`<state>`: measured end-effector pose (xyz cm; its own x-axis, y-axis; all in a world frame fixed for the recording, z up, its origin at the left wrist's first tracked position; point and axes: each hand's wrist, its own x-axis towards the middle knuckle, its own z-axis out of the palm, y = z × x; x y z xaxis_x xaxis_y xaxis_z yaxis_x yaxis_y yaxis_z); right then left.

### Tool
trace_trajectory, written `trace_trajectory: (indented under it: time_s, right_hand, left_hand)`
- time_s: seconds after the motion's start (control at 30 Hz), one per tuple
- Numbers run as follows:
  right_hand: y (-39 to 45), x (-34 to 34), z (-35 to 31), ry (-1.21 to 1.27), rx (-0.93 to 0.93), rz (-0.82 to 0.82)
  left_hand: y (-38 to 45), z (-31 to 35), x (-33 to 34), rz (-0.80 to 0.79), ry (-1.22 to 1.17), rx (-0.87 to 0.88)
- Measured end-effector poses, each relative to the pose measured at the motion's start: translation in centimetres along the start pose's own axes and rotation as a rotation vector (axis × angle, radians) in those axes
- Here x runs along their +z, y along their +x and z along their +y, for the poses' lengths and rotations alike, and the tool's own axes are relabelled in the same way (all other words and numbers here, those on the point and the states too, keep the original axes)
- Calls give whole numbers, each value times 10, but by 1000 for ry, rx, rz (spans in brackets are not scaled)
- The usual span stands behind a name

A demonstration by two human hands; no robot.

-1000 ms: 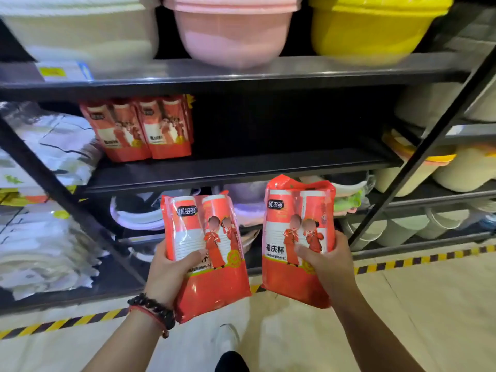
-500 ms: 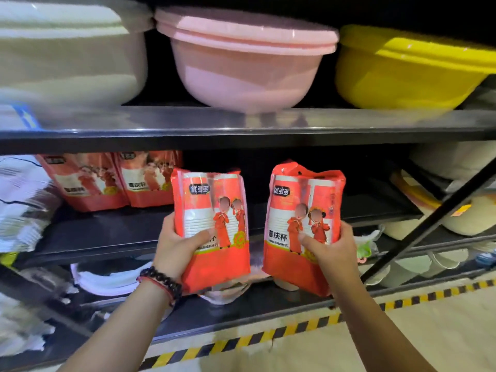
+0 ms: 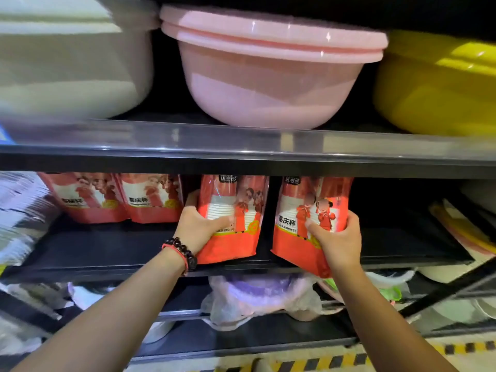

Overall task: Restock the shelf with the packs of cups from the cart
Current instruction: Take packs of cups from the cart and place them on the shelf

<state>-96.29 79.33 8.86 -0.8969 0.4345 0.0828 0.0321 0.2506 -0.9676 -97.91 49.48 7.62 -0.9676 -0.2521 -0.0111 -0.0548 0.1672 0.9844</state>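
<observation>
I hold two red packs of cups upright at the front of the dark middle shelf [image 3: 112,248]. My left hand [image 3: 198,229], with a bead bracelet on the wrist, grips the left pack [image 3: 236,208], whose bottom is at the shelf's front edge. My right hand [image 3: 336,237] grips the right pack [image 3: 303,208], whose lower corner hangs just past that edge. Two more red packs [image 3: 120,197] stand further back on the same shelf, to the left. The tops of my packs are hidden behind the shelf above. No cart is in view.
The shelf above carries a white basin [image 3: 67,63], a pink basin [image 3: 271,73] and a yellow basin [image 3: 440,84]. Wrapped white goods [image 3: 21,216] fill the left end. A bagged purple item [image 3: 257,294] lies on the shelf below. Yellow-black floor tape [image 3: 349,361] runs along the base.
Both hands have lifted the packs up and forward from below shelf level to the front of the middle shelf. The view has moved closer to the shelves.
</observation>
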Motion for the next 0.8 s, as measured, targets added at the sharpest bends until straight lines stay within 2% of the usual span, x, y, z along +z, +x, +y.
trace_trajectory:
  time_s: [0.2, 0.4, 0.5, 0.63, 0.8]
  right_hand:
    - [40, 15, 41, 132, -6, -29]
    - [99, 41, 69, 232, -81, -30]
    - [132, 53, 73, 258, -174, -93]
    - [161, 61, 74, 357, -175, -139]
    - [190, 82, 79, 337, -263, -246]
  left_hand:
    - [40, -16, 26, 52, -50, 185]
    - [90, -34, 42, 112, -1, 215]
    - [114, -34, 51, 115, 0, 253]
    - [143, -27, 60, 114, 87, 217]
    - [183, -16, 60, 141, 149, 217]
